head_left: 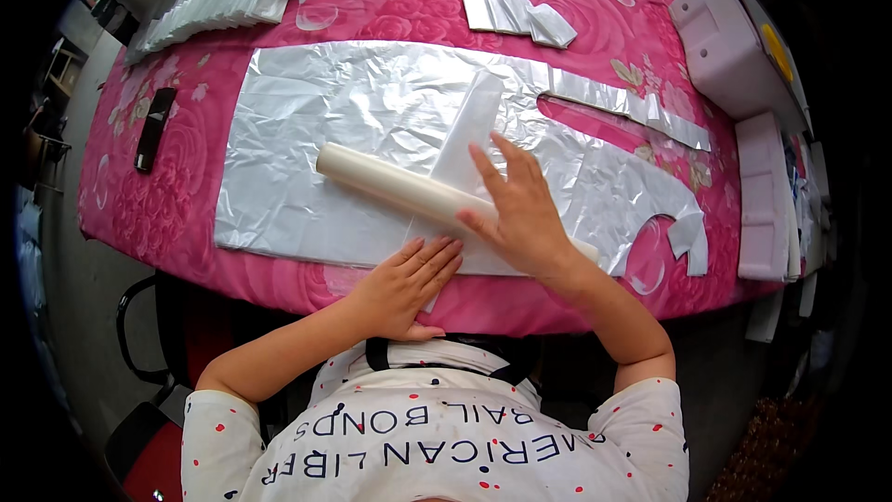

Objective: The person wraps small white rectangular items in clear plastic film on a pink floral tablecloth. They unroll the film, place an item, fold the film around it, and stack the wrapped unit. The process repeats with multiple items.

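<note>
A large shiny whitish plastic sheet [307,102] lies spread on the table, with cut-outs and two strap-like arms at its right end. Slantwise across it rests a long cream-coloured tube or rod [390,178]. A folded white plastic strip [469,125] runs beneath the tube toward the table's near edge. My left hand [413,284] lies flat with its fingers extended, on the strip and sheet at that edge, just below the tube. Over the tube's right part is my right hand [522,209], its fingers spread and nothing gripped; it hides part of the tube. Whether it touches the tube I cannot tell.
Many folded white plastic packets [232,5] are heaped at the far left, and a smaller row of packets [520,20] lies at the back. A slim black object [155,130] sits at the left. White foam boxes [729,42] stand along the right edge of the pink flowered tablecloth [400,14].
</note>
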### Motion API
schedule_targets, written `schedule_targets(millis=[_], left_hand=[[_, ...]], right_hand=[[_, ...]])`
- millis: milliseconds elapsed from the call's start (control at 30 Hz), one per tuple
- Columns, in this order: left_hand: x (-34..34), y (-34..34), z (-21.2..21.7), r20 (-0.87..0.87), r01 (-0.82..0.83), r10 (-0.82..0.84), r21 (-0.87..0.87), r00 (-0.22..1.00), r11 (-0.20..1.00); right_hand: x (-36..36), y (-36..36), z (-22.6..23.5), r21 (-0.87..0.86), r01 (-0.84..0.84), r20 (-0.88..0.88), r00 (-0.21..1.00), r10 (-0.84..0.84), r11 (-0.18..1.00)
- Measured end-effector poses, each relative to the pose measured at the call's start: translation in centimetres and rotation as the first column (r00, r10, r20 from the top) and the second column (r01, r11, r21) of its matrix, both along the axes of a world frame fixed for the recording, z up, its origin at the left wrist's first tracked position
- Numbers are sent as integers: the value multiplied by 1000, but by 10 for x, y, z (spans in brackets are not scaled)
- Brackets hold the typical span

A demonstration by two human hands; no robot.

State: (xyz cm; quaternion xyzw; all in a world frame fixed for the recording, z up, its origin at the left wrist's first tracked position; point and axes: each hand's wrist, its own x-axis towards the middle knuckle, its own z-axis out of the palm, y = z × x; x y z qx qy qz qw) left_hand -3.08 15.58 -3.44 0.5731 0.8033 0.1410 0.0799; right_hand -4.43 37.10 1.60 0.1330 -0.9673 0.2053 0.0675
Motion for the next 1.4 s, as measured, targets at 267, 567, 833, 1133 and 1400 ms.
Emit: schedule_targets(millis=[267, 567, 833, 1133, 1400], left_hand=[[3, 2, 2, 8, -5, 5, -2, 1000, 1000], [10, 5, 0, 34, -52, 51, 38, 998, 998], [41, 25, -1, 55, -146, 145, 13, 988, 989], [49, 32, -4, 26, -172, 173, -32, 985, 985], [25, -5, -10, 198, 27, -75, 237, 977, 971]], right_hand=[[27, 39, -24, 19, 109, -66, 992, -108, 994], [28, 90, -18, -46, 222, -103, 969, -225, 974], [29, 7, -23, -38, -147, -94, 985, 143, 988], [-80, 33, -38, 1, -31, -216, 976, 31, 1000], [-85, 29, -36, -9, -8, -346, 938, 5, 1000]])
